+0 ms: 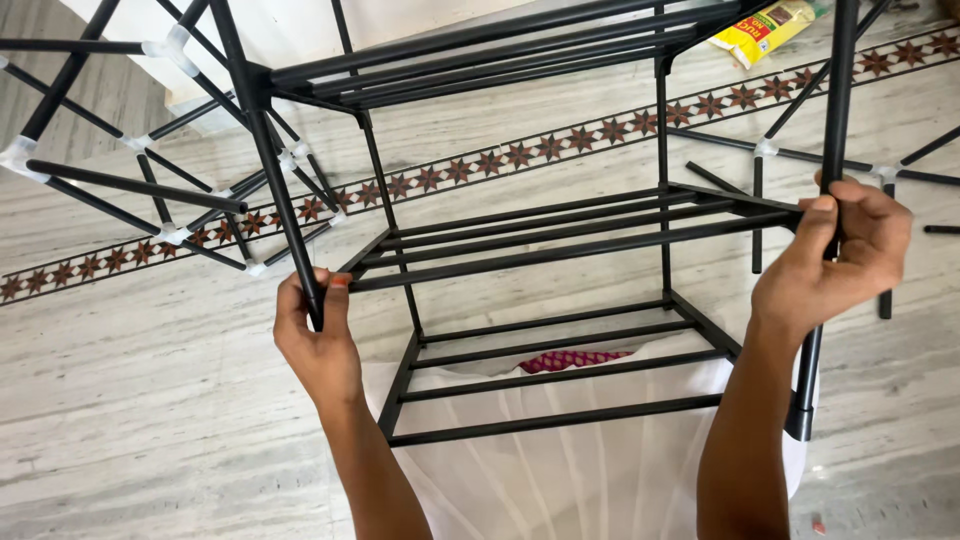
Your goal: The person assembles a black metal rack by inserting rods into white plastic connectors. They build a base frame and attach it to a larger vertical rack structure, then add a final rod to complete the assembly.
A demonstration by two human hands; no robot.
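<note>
A black metal rack frame (540, 235) with several tiers of parallel rods fills the middle of the view, seen from above. My left hand (318, 345) is shut on its near left upright post (285, 200). My right hand (835, 262) is shut on the near right upright post (828, 130), at the corner of a middle tier. White cloth (560, 470) with a bit of patterned red fabric (572, 359) lies beneath the lowest tier, between my forearms.
A second assembly of black rods with white plastic joints (175, 235) stands at the left. More loose black rods with white connectors (765, 148) lie at the right. A yellow packet (765, 28) rests on the marble floor with its star-patterned border strip (520, 155).
</note>
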